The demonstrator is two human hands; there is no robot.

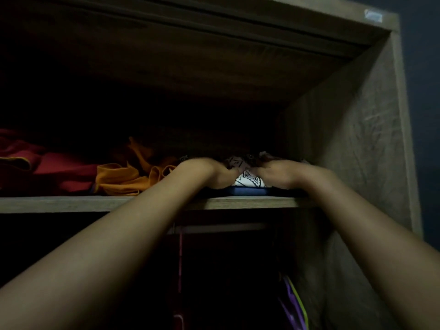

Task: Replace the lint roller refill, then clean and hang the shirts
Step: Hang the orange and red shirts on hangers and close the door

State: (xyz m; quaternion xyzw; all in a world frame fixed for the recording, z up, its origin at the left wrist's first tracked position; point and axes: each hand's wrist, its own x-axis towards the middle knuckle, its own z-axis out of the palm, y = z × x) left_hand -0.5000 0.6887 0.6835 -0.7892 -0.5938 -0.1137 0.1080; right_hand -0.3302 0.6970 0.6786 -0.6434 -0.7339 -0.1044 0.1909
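Both my arms reach up onto a high wardrobe shelf [71,203]. My left hand [209,170] and my right hand [273,171] lie on either side of a folded white garment with a black pattern [250,181], which sits on a dark blue folded item [247,191]. My fingers point away into the dark and are hidden behind the wrists, so the grip cannot be made out. No lint roller is in view.
Orange cloth [123,178] and red cloth [54,170] lie on the shelf to the left. The wardrobe's side wall [357,144] stands close on the right. Below the shelf hang a pink hanger [180,258] and a purple and green item [295,303].
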